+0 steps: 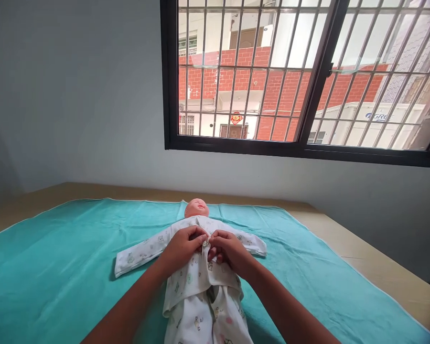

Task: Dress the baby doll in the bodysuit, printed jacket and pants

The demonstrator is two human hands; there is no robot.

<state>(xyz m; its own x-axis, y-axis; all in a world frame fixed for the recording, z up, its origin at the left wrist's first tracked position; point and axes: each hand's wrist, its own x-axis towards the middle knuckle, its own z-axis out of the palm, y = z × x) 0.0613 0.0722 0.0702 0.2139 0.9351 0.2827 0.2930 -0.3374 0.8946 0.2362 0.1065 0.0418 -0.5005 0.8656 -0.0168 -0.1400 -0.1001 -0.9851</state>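
Note:
A baby doll [197, 208] lies on its back, head toward the wall, dressed in a white printed jacket [188, 284] and matching trousers [197, 320]. The jacket's sleeves stretch out to both sides. My left hand [186, 243] pinches one front edge of the jacket at chest height. Close beside it, my right hand [227, 248] pinches the other front edge, fingers curled. The fingertips of both hands nearly meet over the jacket's front opening. Whatever fastening lies between them is too small to make out. Below the hands the front edges hang slightly apart.
A turquoise cloth [75, 267] covers most of the wooden table [344, 234], with some wrinkles around the doll. Behind the table stands a grey wall [93, 95] with a black-framed, barred window [236, 145].

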